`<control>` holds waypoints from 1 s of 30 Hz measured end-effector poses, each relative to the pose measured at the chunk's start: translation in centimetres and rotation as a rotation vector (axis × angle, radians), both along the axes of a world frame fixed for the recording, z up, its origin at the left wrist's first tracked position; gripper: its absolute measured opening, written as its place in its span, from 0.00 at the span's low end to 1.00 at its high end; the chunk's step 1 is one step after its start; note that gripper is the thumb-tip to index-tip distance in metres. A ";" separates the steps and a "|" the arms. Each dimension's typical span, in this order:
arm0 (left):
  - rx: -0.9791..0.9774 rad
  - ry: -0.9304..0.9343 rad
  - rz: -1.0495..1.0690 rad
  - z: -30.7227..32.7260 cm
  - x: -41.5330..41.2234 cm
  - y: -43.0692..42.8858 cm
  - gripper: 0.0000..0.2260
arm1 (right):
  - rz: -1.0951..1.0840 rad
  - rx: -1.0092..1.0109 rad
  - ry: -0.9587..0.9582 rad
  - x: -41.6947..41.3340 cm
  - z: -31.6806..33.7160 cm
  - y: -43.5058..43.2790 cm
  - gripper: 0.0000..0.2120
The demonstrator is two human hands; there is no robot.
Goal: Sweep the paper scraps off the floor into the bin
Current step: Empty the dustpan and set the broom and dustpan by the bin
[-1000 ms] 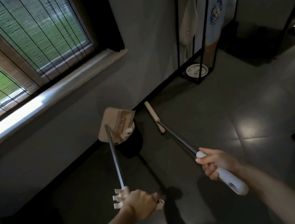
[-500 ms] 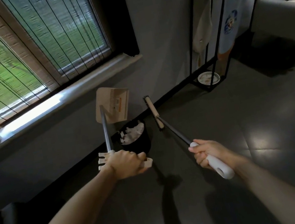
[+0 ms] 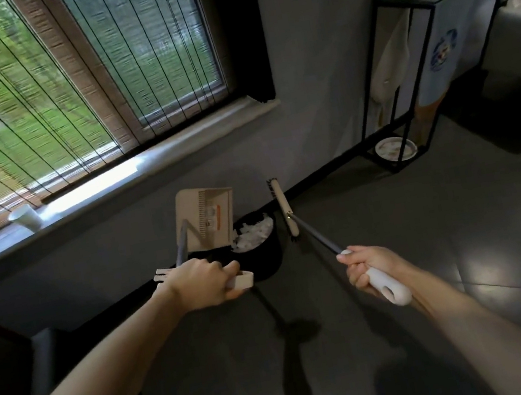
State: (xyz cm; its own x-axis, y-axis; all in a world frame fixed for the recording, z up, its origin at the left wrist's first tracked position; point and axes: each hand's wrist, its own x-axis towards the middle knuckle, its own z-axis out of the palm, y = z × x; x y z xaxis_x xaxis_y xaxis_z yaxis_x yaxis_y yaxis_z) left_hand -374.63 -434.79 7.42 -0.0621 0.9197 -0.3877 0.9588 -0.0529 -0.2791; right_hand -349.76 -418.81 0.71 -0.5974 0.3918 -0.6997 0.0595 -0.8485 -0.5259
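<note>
A black bin (image 3: 264,259) stands on the dark floor against the wall, with white paper scraps (image 3: 255,233) piled inside it. My left hand (image 3: 202,282) grips the white handle of a long-handled beige dustpan (image 3: 207,219), whose pan is tipped up just left of and above the bin. My right hand (image 3: 370,265) holds the white grip of a broom (image 3: 283,207); its beige brush head hangs just right of the bin, near the wall.
A window sill with a white paper cup (image 3: 25,217) runs along the wall on the left. A black metal stand (image 3: 406,84) with a plate (image 3: 396,148) on its base stands at the right. A dark piece of furniture (image 3: 1,375) is at the left edge.
The dustpan has lifted away from the bin mouth and tilted upright, so the scraps in the bin now show. Both hands and the broom have risen slightly.
</note>
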 end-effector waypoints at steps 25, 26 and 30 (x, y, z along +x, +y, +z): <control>0.676 -0.096 -0.113 3.4 -12.7 0.5 0.15 | 0.129 -0.070 -0.090 -4.6 -1.7 4.1 0.10; 0.676 -0.133 -0.111 3.0 -12.8 1.3 0.17 | 0.130 -0.073 -0.097 -5.3 -1.5 4.6 0.09; 0.671 -0.295 -0.096 1.2 -12.8 4.8 0.19 | 0.117 -0.099 -0.100 -8.2 -0.2 6.9 0.09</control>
